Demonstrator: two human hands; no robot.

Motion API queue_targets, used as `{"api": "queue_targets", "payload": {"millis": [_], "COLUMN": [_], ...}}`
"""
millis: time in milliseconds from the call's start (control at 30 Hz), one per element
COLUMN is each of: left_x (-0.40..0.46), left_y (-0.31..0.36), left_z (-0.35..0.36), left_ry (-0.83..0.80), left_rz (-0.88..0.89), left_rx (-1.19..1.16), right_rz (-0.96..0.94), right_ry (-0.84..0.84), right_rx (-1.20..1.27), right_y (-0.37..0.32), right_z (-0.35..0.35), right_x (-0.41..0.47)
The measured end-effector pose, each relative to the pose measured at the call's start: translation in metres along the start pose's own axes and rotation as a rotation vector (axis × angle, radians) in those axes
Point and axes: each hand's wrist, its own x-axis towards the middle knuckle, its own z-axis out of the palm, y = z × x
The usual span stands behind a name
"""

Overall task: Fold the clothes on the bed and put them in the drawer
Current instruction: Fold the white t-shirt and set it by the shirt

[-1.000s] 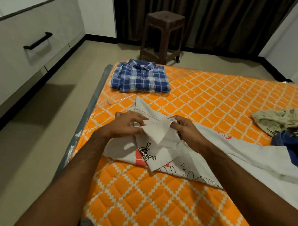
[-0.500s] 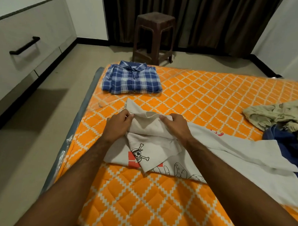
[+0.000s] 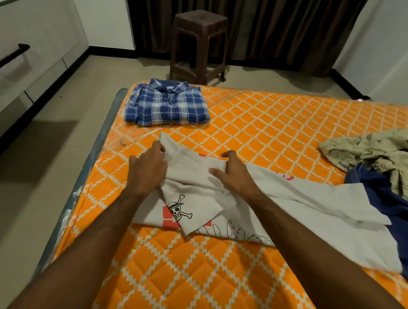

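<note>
White shirt (image 3: 220, 178) lies flat on the bed (image 3: 268, 124) so you can square its collar. Your left hand (image 3: 149, 168) pinches one collar end; your right hand (image 3: 232, 173) grips the other.

Your T-shirt (image 3: 277, 203) lies on the bed (image 3: 257, 124) right in front of you, near its left edge and stretching off to your right. Both your hands rest on the shirt's far end, the left hand (image 3: 149, 168) at its left corner and the right hand (image 3: 232, 173) just beside it. Behind the T-shirt, at the bed's far left corner, sits the folded checked shirt (image 3: 167, 107). To your right a heap of clothes (image 3: 378, 158) lies on the bed, touching the T-shirt's right end. On the floor beyond the bed stands a stool (image 3: 200, 45), with curtains (image 3: 283, 30) behind it. The drawer unit (image 3: 28, 46) stands across the floor to your left.
</note>
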Motion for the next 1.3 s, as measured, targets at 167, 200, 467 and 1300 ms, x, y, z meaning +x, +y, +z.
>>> {"api": "queue_targets", "payload": {"millis": [167,200,467,1300], "left_x": [-0.003,-0.005,-0.023,-0.036], "left_y": [0.032,0.039,0.047,0.148], "left_z": [0.017,0.026,0.059,0.113], "left_ry": [-0.002,-0.143,-0.464,-0.225], "left_rz": [0.547,0.573,0.5,0.653], "left_rx": [0.099,0.123,0.33,0.289], "right_rz": [0.035,0.023,0.272,0.116], "right_ry": [0.023,0.055,0.152,0.302], "right_rx": [0.145,0.07,-0.567,-0.28], "right_y": [0.016,0.027,0.164,0.208], "right_z": [-0.018,-0.026,-0.124,-0.167], "right_x": [-0.025,-0.032,-0.108,-0.002]}}
